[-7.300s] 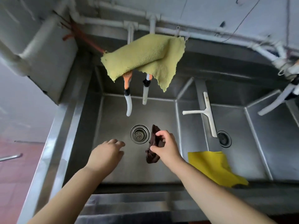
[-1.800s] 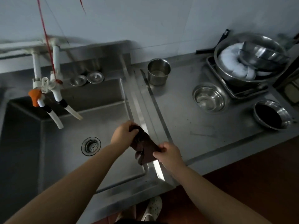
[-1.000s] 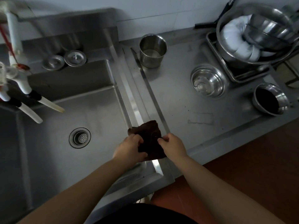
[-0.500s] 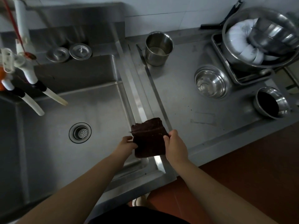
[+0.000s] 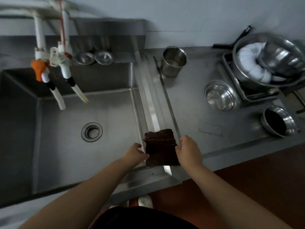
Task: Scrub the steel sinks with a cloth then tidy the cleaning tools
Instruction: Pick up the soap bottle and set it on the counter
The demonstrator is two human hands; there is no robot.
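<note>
Head view: left hand (image 5: 135, 153) and right hand (image 5: 188, 150) pinch a folded brown cloth (image 5: 160, 147) on the sink rim (image 5: 153, 113) — steel cup (image 5: 173, 63), bowls (image 5: 220, 96) stand well apart.

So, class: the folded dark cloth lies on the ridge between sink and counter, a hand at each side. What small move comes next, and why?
Probably let go and lift both hands away. The brown cloth already lies folded flat on the steel ridge beside the sink, with the left hand and right hand only at its side edges, so it looks placed.
</note>
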